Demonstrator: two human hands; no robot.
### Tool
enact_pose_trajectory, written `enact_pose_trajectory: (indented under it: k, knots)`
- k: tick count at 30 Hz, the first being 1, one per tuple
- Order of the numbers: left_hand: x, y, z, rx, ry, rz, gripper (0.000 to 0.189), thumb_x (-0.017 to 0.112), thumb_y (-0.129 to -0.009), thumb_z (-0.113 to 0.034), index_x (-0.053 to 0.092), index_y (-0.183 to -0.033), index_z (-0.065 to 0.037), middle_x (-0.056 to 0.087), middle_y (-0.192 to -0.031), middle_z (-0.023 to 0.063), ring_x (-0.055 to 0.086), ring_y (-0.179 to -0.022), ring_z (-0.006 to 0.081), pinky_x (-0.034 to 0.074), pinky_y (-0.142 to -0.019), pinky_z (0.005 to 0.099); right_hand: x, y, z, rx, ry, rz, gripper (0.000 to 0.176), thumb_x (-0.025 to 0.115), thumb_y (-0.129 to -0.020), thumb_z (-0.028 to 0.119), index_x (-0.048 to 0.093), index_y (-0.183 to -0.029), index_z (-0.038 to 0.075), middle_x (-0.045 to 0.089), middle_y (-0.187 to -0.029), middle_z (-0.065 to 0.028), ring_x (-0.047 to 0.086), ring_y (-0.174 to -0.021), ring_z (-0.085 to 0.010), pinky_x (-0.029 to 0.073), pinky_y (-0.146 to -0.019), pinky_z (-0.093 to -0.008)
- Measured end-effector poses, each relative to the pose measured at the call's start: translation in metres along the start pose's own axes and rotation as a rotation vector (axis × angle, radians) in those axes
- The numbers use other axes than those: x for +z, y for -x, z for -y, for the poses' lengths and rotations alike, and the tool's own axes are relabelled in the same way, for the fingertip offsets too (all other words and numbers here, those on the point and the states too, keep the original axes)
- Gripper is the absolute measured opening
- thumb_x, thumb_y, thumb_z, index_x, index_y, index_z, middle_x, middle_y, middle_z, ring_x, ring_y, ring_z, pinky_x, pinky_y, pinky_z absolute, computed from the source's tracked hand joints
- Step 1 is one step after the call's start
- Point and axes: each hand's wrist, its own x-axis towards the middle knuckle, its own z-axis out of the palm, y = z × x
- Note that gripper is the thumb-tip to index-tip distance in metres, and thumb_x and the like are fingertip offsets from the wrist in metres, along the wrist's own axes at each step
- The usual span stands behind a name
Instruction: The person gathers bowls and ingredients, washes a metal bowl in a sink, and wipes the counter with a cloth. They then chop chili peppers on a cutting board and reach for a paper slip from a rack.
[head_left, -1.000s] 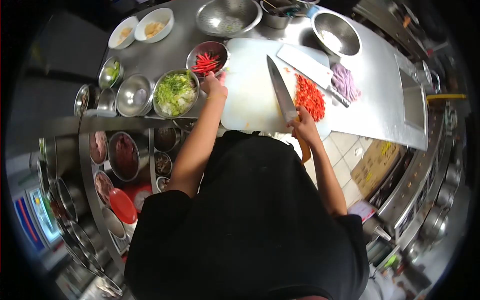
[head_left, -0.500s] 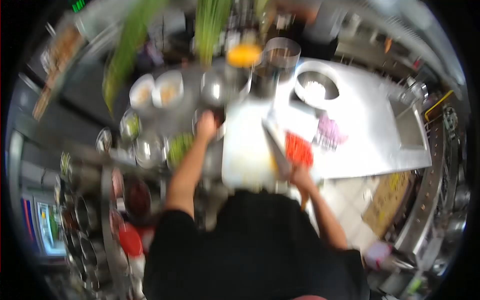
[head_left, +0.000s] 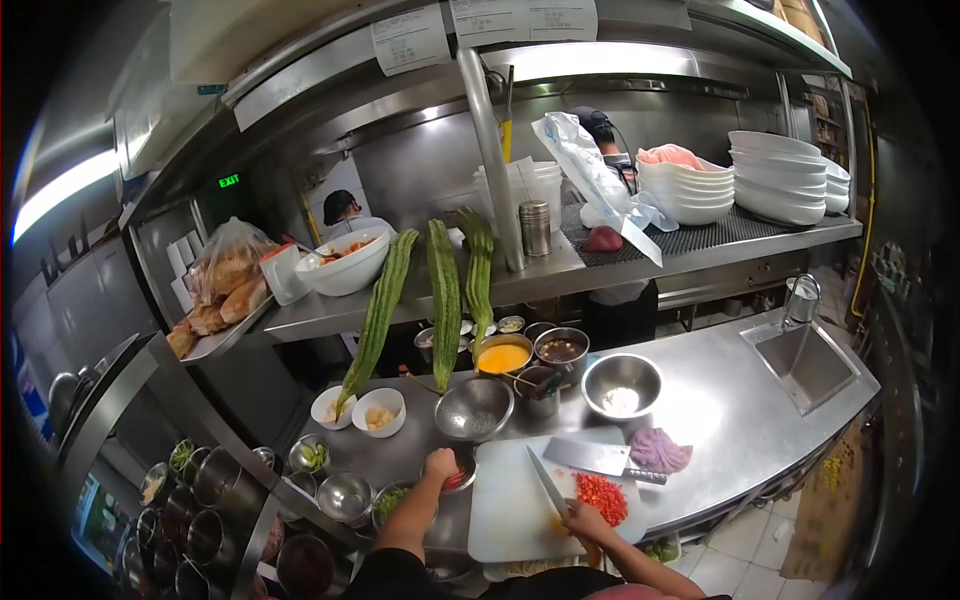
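Note:
My left hand (head_left: pixel 440 465) reaches into a small steel bowl of whole red chillies (head_left: pixel 457 476) beside the white cutting board (head_left: pixel 510 500); whether it grips one is hidden. My right hand (head_left: pixel 582 519) holds a chef's knife (head_left: pixel 548 483), blade resting on the board and pointing away from me. A pile of chopped red chilli (head_left: pixel 602 496) lies on the board just right of the blade. A cleaver (head_left: pixel 590 457) lies across the board's far edge.
Purple sliced onion (head_left: pixel 657 451) lies on the steel counter by steel bowls (head_left: pixel 621 385). Small ingredient bowls (head_left: pixel 345 495) sit left of the board. Long green gourds (head_left: pixel 443 300) hang from the shelf above. A sink (head_left: pixel 808 362) is at right. Two people stand behind the pass.
The view has swung up from the counter to show the shelf and kitchen beyond. My left hand stays at the chilli bowl and my right hand keeps the knife on the board.

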Motion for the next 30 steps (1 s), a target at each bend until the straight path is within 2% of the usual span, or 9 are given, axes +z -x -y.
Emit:
enact_pose_trajectory:
  k: [3, 8, 12, 15, 16, 18, 22, 26, 30]
  knots:
    - [0.009, -0.006, -0.001, -0.015, 0.023, 0.003, 0.024, 0.065, -0.068, -0.022, 0.069, -0.085, -0.005, 0.065, -0.094, 0.0195, 0.064, -0.090, 0.0308, 0.052, -0.079, 0.0406, 0.008, -0.014, 0.025, -0.286, 0.358, -0.249, 0.046, 0.054, -0.075, 0.013, 0.053, -0.121, 0.009, 0.056, -0.089, -0.0253, 0.062, -0.072, -0.0354, 0.051, -0.068, -0.0430]
    - [0.017, -0.002, 0.002, -0.064, 0.059, 0.013, 0.030, 0.068, -0.070, -0.030, 0.069, -0.086, -0.004, 0.065, -0.095, 0.0182, 0.064, -0.091, 0.0313, 0.051, -0.079, 0.0404, 0.025, -0.045, 0.018, -0.193, 0.597, -0.241, 0.041, 0.054, -0.079, 0.021, 0.055, -0.120, 0.015, 0.055, -0.093, -0.0277, 0.059, -0.082, -0.0404, 0.047, -0.080, -0.0453]
    - [0.020, -0.003, 0.008, -0.006, 0.102, 0.007, 0.031, 0.067, -0.070, -0.029, 0.068, -0.086, -0.002, 0.064, -0.094, 0.0211, 0.063, -0.089, 0.0335, 0.051, -0.079, 0.0420, -0.101, 0.009, 0.168, -0.267, 0.706, 0.408, 0.055, 0.063, -0.080, 0.042, 0.050, -0.128, 0.018, 0.062, -0.104, -0.0185, 0.059, -0.098, -0.0311, 0.045, -0.088, -0.0401]
    - [0.019, 0.000, 0.012, -0.011, 0.157, 0.010, 0.027, 0.064, -0.070, -0.023, 0.068, -0.085, -0.001, 0.064, -0.092, 0.0221, 0.063, -0.088, 0.0351, 0.051, -0.077, 0.0425, -0.232, 0.109, 0.342, -0.678, 0.447, 0.039, 0.050, 0.064, -0.082, 0.031, 0.052, -0.124, 0.008, 0.061, -0.112, -0.0091, 0.060, -0.093, -0.0203, 0.045, -0.089, -0.0321]
    - [0.022, -0.007, 0.015, -0.024, 0.169, 0.014, 0.025, 0.063, -0.071, -0.021, 0.068, -0.084, -0.001, 0.064, -0.092, 0.0223, 0.063, -0.088, 0.0357, 0.051, -0.077, 0.0426, -0.273, 0.085, 0.344, -0.860, -0.267, 0.189, 0.048, 0.062, -0.082, 0.027, 0.052, -0.121, 0.001, 0.060, -0.111, -0.0117, 0.061, -0.089, -0.0187, 0.045, -0.087, -0.0311]
    - [0.027, -0.013, 0.017, -0.050, 0.180, 0.027, 0.025, 0.065, -0.072, -0.022, 0.067, -0.086, -0.002, 0.064, -0.096, 0.0215, 0.062, -0.092, 0.0350, 0.050, -0.079, 0.0426, -0.311, 0.077, 0.416, -1.189, -0.245, -0.567, 0.049, 0.061, -0.082, 0.027, 0.049, -0.122, 0.000, 0.057, -0.109, -0.0107, 0.057, -0.097, -0.0172, 0.044, -0.084, -0.0304]
    - [0.026, -0.017, 0.021, -0.052, 0.342, -0.081, 0.015, 0.063, -0.068, -0.011, 0.068, -0.078, -0.002, 0.065, -0.087, 0.0210, 0.063, -0.084, 0.0349, 0.051, -0.075, 0.0430, -0.380, 0.031, 0.498, -0.993, -0.386, -1.084, 0.055, 0.059, -0.085, 0.036, 0.043, -0.129, 0.006, 0.046, -0.122, -0.0099, 0.041, -0.116, -0.0192, 0.037, -0.093, -0.0391]
    - [0.032, -0.014, 0.035, 0.067, 0.604, -0.414, 0.007, 0.064, -0.064, -0.006, 0.068, -0.069, -0.001, 0.065, -0.075, 0.0190, 0.065, -0.068, 0.0306, 0.052, -0.066, 0.0376, -0.394, 0.006, 0.527, -0.870, -0.667, -0.895, 0.048, 0.060, -0.086, 0.033, 0.047, -0.124, 0.008, 0.046, -0.120, -0.0105, 0.044, -0.113, -0.0205, 0.038, -0.091, -0.0375]
    - [0.027, -0.015, 0.057, -0.011, 0.968, -0.304, 0.008, 0.066, -0.065, -0.004, 0.066, -0.071, 0.000, 0.065, -0.068, 0.0135, 0.062, -0.058, 0.0197, 0.050, -0.057, 0.0292, -0.400, -0.014, 0.519, -1.131, -0.766, -0.463, 0.050, 0.059, -0.086, 0.026, 0.040, -0.126, 0.002, 0.045, -0.124, -0.0164, 0.051, -0.111, -0.0257, 0.041, -0.094, -0.0401]
